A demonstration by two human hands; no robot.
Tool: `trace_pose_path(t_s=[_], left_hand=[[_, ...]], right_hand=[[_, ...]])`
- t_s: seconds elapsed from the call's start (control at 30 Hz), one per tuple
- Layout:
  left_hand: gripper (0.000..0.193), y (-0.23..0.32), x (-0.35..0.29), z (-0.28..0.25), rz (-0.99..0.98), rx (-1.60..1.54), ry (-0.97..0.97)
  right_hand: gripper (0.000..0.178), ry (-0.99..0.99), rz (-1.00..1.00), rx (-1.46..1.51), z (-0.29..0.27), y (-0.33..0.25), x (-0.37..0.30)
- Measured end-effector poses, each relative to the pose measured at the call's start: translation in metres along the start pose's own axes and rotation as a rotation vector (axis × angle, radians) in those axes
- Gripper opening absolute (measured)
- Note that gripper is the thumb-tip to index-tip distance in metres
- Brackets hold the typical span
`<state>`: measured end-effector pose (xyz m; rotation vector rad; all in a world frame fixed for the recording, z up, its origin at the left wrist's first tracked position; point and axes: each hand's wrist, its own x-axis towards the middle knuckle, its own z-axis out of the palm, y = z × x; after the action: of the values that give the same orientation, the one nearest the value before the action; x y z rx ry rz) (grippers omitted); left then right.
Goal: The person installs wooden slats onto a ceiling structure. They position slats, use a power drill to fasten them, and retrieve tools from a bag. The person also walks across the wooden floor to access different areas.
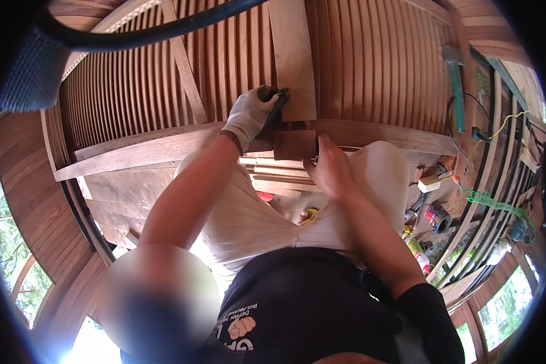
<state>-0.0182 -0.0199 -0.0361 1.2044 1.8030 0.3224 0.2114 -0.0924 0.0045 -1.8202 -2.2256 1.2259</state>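
Left hand: while we are looking down past the dark shirt (297,291), the gloved left hand (247,118) is reaching to the broad board (294,57), near its lower end; its fingers are bending and bunching close together; a dark patch is showing at the tips (we cannot tell whether it is the glove's coating or something pinched)
Right hand: the bare right hand (333,173) is touching the right end of the brown block, its fingers parting around that end; we cannot tell how firmly they are gripping
Brown block: the brown block (294,145) is sitting just below the broad board's lower end, between the two hands, above the gap separating the knees
Slatted panel: the slatted panel (370,67) is stretching out on both sides of the broad board; a thin slanting strip (185,73) is crossing its left part; the lower rail (145,148) is running along its near edge
Right side: a hammer with a green handle (457,97) is lying near the panel's right end; a white power strip (429,183), a can (440,218) and a green cord (491,202) are lying beyond the right knee
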Motion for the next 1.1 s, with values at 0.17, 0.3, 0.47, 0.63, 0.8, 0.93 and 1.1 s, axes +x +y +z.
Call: trace_pose_path(t_s=[0.17, 0.3, 0.47, 0.63, 0.8, 0.93, 1.1], left_hand=[[0.04, -0.008, 0.002, 0.011, 0.045, -0.078, 0.015], [0.041, 0.003, -0.003, 0.005, 0.032, -0.184, -0.024], [0.04, 0.011, -0.007, 0.003, 0.007, -0.187, -0.003], [0.042, 0.011, -0.005, 0.002, 0.023, -0.097, -0.008], [0.044, 0.01, -0.001, 0.004, 0.003, -0.034, 0.007], [0.045, 0.011, 0.001, 0.004, 0.014, 0.006, 0.005], [0.044, 0.021, -0.001, 0.0, 0.025, 0.048, 0.017]], right_hand=[[0.044, -0.1, 0.094, 0.027, -0.001, 0.0, 0.0], [0.045, -0.049, 0.077, 0.05, 0.005, 0.003, -0.001], [0.069, 0.098, -0.052, 0.062, 0.009, 0.004, 0.001], [0.094, 0.027, -0.038, 0.013, 0.003, -0.001, 0.003], [0.098, -0.003, 0.011, -0.022, -0.003, -0.01, 0.005], [0.101, 0.079, -0.045, -0.082, 0.004, -0.008, 0.006], [0.104, 0.111, -0.051, -0.144, 0.002, -0.012, 0.009]])
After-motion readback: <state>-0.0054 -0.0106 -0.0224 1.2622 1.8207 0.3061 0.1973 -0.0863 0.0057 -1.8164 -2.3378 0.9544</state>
